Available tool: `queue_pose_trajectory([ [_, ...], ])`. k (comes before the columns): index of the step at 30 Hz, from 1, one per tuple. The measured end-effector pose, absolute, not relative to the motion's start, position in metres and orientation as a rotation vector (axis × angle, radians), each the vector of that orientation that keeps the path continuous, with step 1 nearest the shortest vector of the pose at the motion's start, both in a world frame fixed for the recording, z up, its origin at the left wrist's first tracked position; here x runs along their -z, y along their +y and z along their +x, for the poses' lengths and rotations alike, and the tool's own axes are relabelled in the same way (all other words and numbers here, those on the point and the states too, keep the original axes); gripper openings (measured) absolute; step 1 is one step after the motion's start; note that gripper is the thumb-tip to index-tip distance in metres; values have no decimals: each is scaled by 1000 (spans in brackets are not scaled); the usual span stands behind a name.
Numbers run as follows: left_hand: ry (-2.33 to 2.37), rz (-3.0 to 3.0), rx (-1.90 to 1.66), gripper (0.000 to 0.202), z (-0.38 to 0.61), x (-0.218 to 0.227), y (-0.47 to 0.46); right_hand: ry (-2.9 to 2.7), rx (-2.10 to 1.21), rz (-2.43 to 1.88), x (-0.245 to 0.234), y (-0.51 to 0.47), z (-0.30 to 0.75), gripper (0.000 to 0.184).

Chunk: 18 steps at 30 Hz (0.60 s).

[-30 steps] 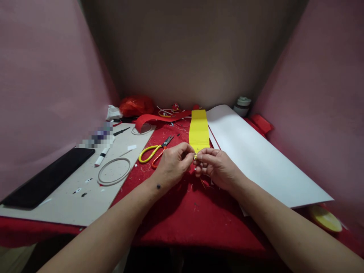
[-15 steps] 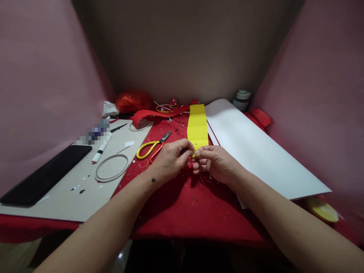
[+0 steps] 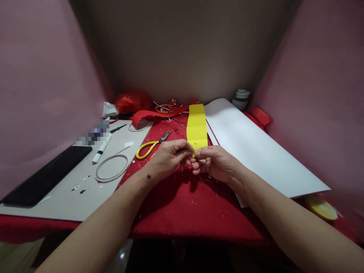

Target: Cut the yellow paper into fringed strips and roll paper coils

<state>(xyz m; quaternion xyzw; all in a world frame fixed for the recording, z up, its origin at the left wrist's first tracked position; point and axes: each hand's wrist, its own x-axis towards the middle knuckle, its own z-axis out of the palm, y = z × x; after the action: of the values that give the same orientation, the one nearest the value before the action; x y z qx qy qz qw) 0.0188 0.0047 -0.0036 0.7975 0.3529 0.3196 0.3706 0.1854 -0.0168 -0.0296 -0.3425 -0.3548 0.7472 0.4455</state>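
Yellow bit (image 3: 193,155): held at the fingertips above the cloth (image 3: 184,223), just in front of the yellow strip's near end; mostly hidden by the fingers, so its shape cannot be told.
Left hand (image 3: 174,153): thumb and forefinger closed to a pinch on the bit, the other fingers curled beneath.
Right hand (image 3: 217,161): thumb and forefinger pinched on the same bit, meeting the left fingertips; lower fingers bent and slightly spread.
Yellow strip (image 3: 196,123): ribbed, running away behind the hands, beside the white sheet (image 3: 256,151).
Scissors (image 3: 146,151): on the cloth, partly covered by the left hand, yellow loop showing, blades pointing away.
Red strip (image 3: 160,113): curving across the back, towards the yellow strip's far end.
Board (image 3: 105,199): at left, bearing a ring (image 3: 97,172), a pen (image 3: 99,153) and a black slab (image 3: 48,176).
Jar (image 3: 241,99): behind the sheet, at back right.
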Motion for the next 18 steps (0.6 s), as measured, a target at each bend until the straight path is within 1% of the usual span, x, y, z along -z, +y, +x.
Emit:
queue_pose_trajectory([
  [7,840,1948,-869,8,17,2,5,-852,-1903,-845,28,-17,188,8],
  [18,779,1805,-750,7,11,2,13,-868,-1979,-806,30,-16,190,6],
])
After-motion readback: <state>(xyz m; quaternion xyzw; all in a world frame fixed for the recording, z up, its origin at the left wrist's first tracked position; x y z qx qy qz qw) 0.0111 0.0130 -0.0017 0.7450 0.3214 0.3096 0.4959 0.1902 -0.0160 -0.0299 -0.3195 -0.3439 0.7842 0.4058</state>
